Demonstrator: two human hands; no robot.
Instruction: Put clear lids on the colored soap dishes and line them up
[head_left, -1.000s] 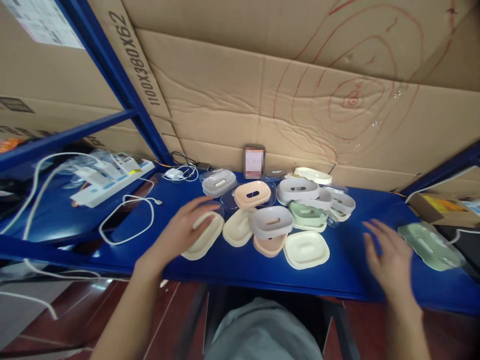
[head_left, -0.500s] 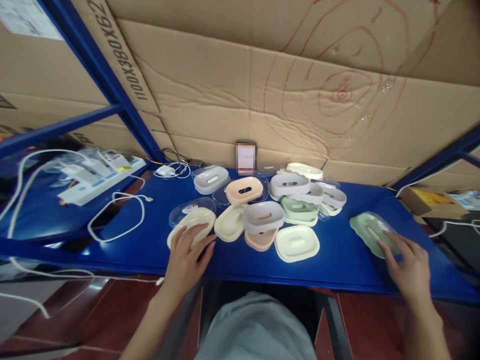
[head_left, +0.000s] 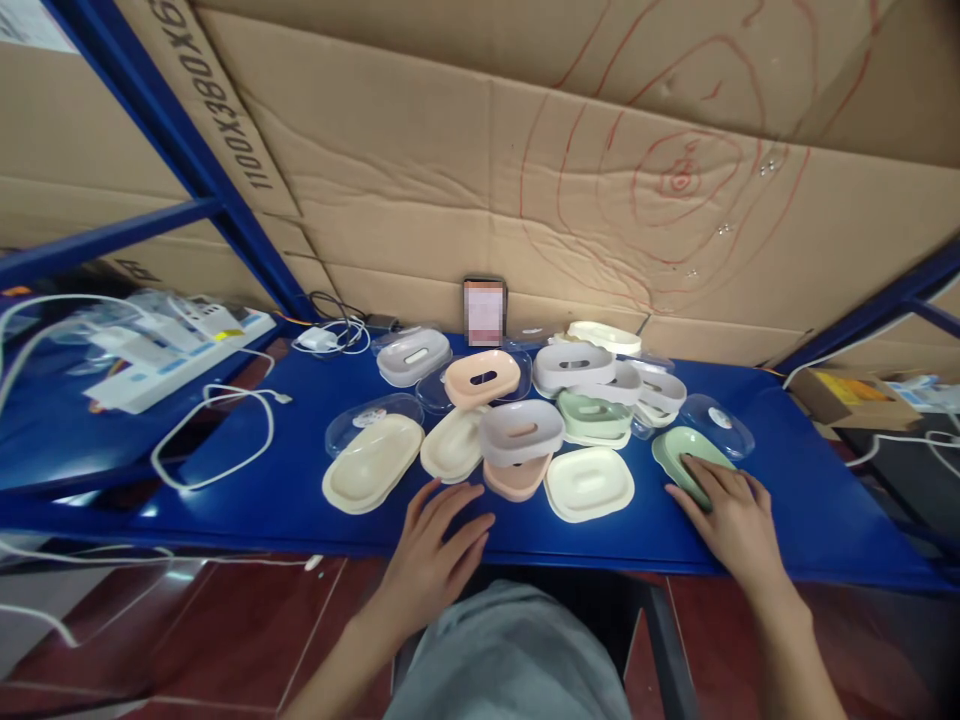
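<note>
Item one: green slotted soap dish (head_left: 690, 441), lying on the blue tabletop (head_left: 817, 500), right of the main group. My right hand (head_left: 739, 520) is on it, fingers over the top, thumb at the near rim; whether they grip or merely rest, I cannot tell.

Handling, by judgement: light, stiff moulded plastic, smooth enough to slip; best held across the narrow sides, by the rim.

Item two: clear lid (head_left: 709, 425), just behind the dish; probably thin, easily scratched.

Item three: my left hand (head_left: 442, 540), nothing held, fingers loosely spread, just beside the peach dish (head_left: 516, 480).

Edges: table front below both hands. Open room: blue surface between green dish and cream tray (head_left: 589, 485), more rightward.
</note>
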